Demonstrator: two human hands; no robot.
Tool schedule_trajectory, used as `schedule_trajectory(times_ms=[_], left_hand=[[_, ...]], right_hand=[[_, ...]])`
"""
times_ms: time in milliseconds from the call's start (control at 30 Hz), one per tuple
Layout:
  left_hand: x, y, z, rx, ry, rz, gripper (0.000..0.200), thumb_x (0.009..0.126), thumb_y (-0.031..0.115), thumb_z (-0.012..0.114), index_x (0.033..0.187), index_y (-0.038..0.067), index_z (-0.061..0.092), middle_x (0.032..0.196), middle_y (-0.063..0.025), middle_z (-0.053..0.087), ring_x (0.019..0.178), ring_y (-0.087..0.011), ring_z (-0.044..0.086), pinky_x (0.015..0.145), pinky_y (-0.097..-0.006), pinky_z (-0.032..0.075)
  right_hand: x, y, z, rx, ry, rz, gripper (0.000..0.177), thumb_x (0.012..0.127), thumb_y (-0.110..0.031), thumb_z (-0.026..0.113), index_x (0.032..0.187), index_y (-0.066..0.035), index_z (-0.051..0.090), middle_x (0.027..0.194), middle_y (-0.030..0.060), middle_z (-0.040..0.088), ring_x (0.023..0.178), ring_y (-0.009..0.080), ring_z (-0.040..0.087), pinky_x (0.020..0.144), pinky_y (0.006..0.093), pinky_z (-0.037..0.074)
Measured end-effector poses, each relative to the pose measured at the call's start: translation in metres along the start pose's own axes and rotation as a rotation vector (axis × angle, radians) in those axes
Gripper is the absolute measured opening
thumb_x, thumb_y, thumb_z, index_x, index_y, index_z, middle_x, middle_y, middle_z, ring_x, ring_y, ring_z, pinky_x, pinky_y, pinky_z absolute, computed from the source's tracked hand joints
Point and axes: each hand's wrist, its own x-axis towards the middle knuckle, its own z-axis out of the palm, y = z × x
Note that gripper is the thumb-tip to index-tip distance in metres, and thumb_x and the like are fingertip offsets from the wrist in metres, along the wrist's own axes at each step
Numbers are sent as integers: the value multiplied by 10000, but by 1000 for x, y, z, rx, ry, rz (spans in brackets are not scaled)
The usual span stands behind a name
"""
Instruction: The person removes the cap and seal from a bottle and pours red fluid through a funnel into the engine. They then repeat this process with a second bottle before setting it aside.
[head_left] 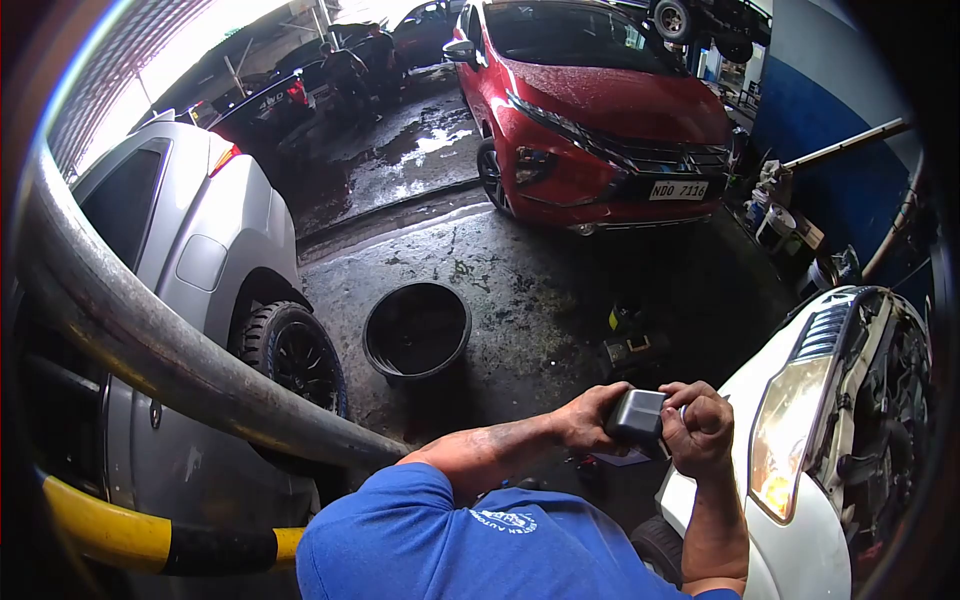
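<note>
A dark grey, box-shaped container (636, 415) with rounded edges is held up in front of the chest, between both hands. My left hand (592, 415) is wrapped round its left side. At the container's right end, my right hand (700, 428) is closed with curled fingers. Something small and shiny shows at these fingers, too small to name. The container's far end is hidden behind the right hand. Just right of the hands is the lit headlight (795, 430) of a white car (790, 560), whose engine bay is exposed.
A black round tub (418, 375) stands on the wet floor. A red car (600, 110) is ahead and a silver vehicle (240, 230) is left. A metal pipe (200, 365) and a yellow-black bar (110, 520) cross the left side. A dark case (632, 350) lies on the floor.
</note>
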Motion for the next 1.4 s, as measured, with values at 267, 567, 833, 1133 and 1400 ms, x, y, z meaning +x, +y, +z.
schedule_trajectory(times_ms=[267, 567, 833, 1133, 1400], left_hand=[[-7, -5, -31, 36, -3, 25, 735, 622, 198, 897, 1264, 44, 573, 1132, -98, 663, 1078, -202, 629, 946, -386, 519], [-13, -19, -45, 226, -73, 20, 773, 594, 229, 876, 1285, 29, 590, 1146, -155, 690, 1082, -265, 669, 952, -408, 531], [-16, -23, -41, 212, -35, -48, 765, 608, 222, 868, 1291, 23, 588, 1140, -154, 694, 1089, -274, 676, 955, -405, 534], [-14, -24, -27, 415, 160, -7, 678, 700, 290, 856, 1272, 55, 578, 1139, -163, 674, 1117, -353, 649, 972, -441, 525], [-8, -7, -19, 543, 187, 1, 618, 712, 254, 840, 1236, 53, 583, 1094, -158, 672, 1079, -352, 652, 941, -446, 535]], right_hand=[[32, -28, -41, -90, -396, 368, 131, 797, -20, 760, 924, -30, 728, 1055, 157, 660, 895, 241, 720, 733, 327, 582], [50, -24, -31, -346, -659, 330, 163, 728, -36, 825, 859, -24, 729, 790, 118, 704, 702, 248, 728, 622, 334, 598], [39, -12, -20, -346, -577, 276, 130, 734, -69, 790, 818, -4, 715, 748, 133, 687, 659, 259, 712, 588, 343, 576], [29, 13, -20, -447, -360, 297, 82, 756, -65, 691, 784, 9, 670, 766, 179, 675, 684, 339, 688, 650, 410, 570], [49, -9, -30, -541, -524, 533, 132, 789, -98, 708, 852, 17, 725, 734, 181, 691, 714, 316, 717, 672, 398, 580]])
